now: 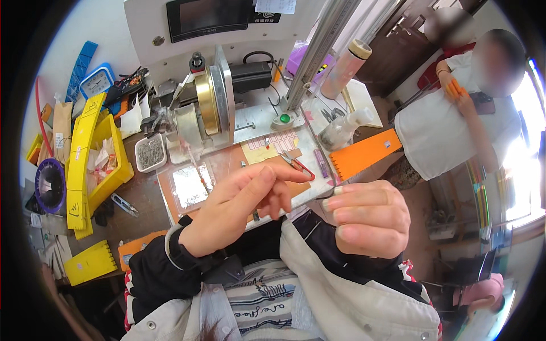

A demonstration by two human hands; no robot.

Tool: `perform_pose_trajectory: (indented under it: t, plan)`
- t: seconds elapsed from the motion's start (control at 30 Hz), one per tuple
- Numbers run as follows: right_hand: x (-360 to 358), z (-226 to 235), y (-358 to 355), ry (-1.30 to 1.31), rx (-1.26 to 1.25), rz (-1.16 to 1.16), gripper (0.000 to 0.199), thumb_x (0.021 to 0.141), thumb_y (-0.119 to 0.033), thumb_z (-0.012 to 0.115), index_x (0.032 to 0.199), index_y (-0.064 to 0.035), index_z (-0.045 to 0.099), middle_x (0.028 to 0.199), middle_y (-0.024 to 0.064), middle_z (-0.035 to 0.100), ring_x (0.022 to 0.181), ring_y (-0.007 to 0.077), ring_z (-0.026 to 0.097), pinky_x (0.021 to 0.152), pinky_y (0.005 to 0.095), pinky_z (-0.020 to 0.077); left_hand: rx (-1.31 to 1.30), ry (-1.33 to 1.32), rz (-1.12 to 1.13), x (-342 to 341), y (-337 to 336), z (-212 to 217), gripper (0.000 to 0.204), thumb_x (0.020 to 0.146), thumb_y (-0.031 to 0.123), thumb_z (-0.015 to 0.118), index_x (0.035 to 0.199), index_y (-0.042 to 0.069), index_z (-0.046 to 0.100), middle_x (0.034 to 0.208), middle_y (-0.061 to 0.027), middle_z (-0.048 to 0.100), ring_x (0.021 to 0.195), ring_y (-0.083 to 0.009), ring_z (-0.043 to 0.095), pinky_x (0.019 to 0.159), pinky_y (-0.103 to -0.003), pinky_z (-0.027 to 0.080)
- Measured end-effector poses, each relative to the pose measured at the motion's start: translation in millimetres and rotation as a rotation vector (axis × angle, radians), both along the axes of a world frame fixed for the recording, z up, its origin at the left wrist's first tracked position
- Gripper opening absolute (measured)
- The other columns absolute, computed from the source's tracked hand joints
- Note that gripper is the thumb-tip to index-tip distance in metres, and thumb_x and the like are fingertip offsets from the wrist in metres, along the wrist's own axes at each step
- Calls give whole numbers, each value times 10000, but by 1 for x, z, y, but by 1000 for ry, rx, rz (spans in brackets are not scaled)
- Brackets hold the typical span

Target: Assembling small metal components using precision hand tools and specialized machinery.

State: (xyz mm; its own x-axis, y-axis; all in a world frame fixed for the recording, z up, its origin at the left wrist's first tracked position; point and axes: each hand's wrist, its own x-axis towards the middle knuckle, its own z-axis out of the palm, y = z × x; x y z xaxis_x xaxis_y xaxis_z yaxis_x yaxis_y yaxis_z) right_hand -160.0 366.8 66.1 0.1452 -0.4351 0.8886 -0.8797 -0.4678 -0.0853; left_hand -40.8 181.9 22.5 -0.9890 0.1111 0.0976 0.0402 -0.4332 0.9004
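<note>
Your left hand (239,207) pinched a thin wire (196,166) above the workbench's (142,196) front edge; your right hand (369,219) was curled shut

A dark rectangular screen (211,17) sits atop the white machine (153,23).

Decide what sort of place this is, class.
Probably a small workshop: a winding machine on a cluttered bench, yellow parts bins, small snips, and a tray of metal pieces.

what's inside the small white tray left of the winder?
The white tray holds a heap of small grey metal pieces, too small to identify. The heap covers the tray floor.
</note>
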Motion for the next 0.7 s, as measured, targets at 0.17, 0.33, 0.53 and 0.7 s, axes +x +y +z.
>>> perform_pose_trajectory:
  t: [0.17, 0.33, 0.53, 0.7]
  plan:
    - [-3, -1, 2, 1, -24, -47, 215, 778, -18, 726, 992, -15, 702, 977, 123, 706, 879, 284, 721, 787, 388, 616, -336, 8, 148, -10, 1, -7, 518, 1066, 377, 345, 1307, -30, 556, 1131, -92, 651, 1028, -143, 570, 898, -259, 406]
    - [0, -2, -2, -26, -74, -84, 233, 772, -28, 754, 996, -28, 692, 966, 111, 709, 862, 272, 725, 788, 385, 614, 112, -153, 405, -20, 7, -32, 607, 1052, 503, 346, 1372, 8, 491, 1308, -102, 583, 1227, -211, 532, 1046, -371, 388]
    - [3, -5, -1, -7, -75, -169, 239, 759, -32, 772, 987, -41, 702, 958, 98, 720, 841, 254, 730, 781, 376, 614, 622, -281, -178, -11, 19, -28, 629, 1055, 516, 327, 1387, 3, 479, 1256, -137, 598, 1125, -252, 626, 954, -363, 485]
    - [-5, -2, 2, 18, -45, -267, 219, 745, 71, 699, 945, -12, 666, 886, 116, 706, 770, 273, 727, 696, 373, 614, 330, -191, -288, -2, 13, -41, 552, 1066, 433, 367, 1357, -12, 515, 1157, -110, 646, 983, -169, 631, 877, -289, 487]
